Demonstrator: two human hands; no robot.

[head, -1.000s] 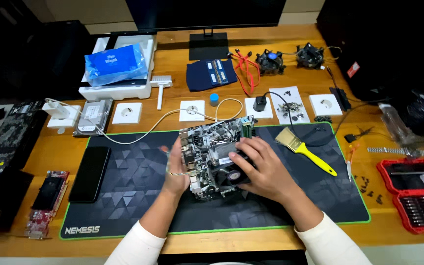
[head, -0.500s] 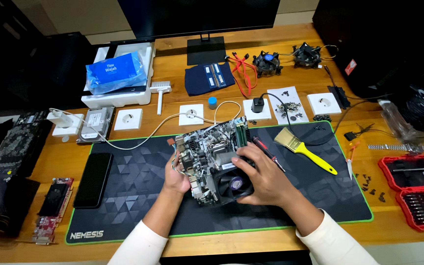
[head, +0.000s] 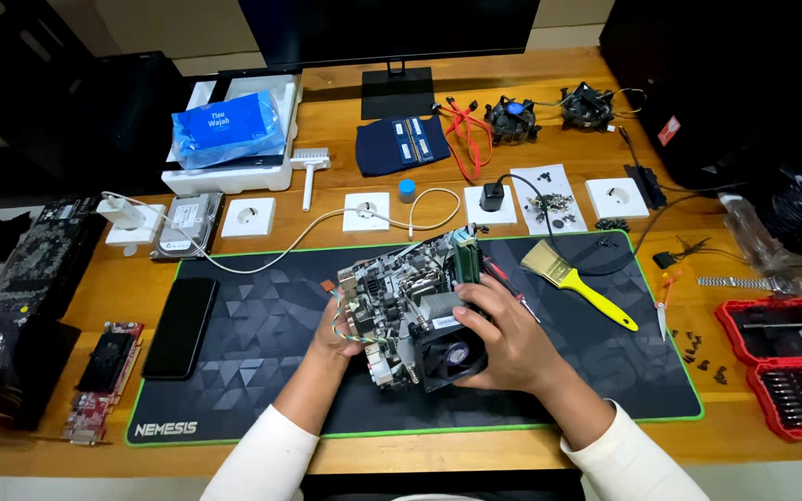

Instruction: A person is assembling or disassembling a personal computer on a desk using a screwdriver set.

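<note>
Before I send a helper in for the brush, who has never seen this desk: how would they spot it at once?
Start at the big dark desk mat with the green edge. On its far right part, right of the hands holding the circuit board, lies the brush. It alone has a bright yellow handle and pale flat bristles; the thin screwdriver beside it is red and black.

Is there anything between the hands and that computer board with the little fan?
No, nothing visible. Both hands already touch the circuit board. The left hand grips its left edge from behind, and the right hand wraps the right side beside the black fan. The board is tilted up off the dark desk mat.
</note>
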